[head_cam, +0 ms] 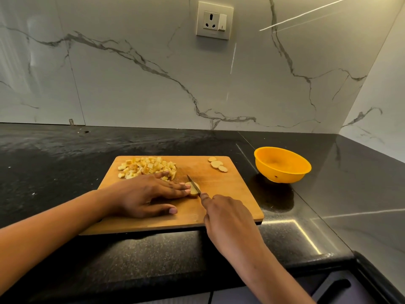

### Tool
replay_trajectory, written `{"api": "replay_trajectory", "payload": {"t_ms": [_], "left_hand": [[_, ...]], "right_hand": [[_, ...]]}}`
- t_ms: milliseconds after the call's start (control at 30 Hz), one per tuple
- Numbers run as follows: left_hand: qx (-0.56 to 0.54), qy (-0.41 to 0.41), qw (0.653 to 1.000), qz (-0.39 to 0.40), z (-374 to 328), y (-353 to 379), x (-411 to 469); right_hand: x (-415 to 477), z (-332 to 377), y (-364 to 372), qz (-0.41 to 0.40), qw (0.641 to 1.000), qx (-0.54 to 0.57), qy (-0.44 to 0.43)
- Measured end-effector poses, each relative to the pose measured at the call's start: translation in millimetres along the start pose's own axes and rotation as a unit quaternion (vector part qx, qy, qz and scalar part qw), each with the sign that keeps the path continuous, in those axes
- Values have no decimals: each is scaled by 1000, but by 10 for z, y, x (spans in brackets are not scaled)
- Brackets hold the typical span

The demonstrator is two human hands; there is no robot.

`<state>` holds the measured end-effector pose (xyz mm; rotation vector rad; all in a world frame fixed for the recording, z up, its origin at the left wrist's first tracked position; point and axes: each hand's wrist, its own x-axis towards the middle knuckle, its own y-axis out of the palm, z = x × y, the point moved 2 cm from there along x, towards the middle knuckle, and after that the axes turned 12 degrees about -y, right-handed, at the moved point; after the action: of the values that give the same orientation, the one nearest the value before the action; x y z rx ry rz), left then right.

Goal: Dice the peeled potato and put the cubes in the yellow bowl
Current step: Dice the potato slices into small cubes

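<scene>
A wooden cutting board [232, 194] lies on the black counter. A pile of potato cubes [146, 167] sits at its far left. Three round potato slices [217, 164] lie at its far right. My left hand [149, 194] lies flat on the board, its straight fingertips pressing a small potato piece [194, 188]. My right hand [228, 218] grips a knife, index finger along its back. The knife blade [194, 183] cuts into that piece. The yellow bowl [282, 164] stands to the right of the board, tilted, with nothing visible inside.
The black stone counter [54, 163] runs along a marble wall with a socket [214, 20]. The counter turns a corner at the right, behind the bowl. The counter's front edge lies just below the board.
</scene>
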<state>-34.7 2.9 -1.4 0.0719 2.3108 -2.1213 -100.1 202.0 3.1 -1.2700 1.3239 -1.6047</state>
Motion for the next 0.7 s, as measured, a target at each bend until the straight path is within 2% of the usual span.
{"api": "replay_trajectory", "payload": {"t_ms": [400,567,700], "left_hand": [[-5,0,1000,-2,-9,10,-17],[-30,-10,999,-42,-4,4,-41],[-6,-18,998,-63,-4,12,-53]], "right_hand": [[-497,79,-241,-24,999,48,-2],[-392,44,-176,-38,999,20,1],[-210,9,-86,-54,998,24,22]]}}
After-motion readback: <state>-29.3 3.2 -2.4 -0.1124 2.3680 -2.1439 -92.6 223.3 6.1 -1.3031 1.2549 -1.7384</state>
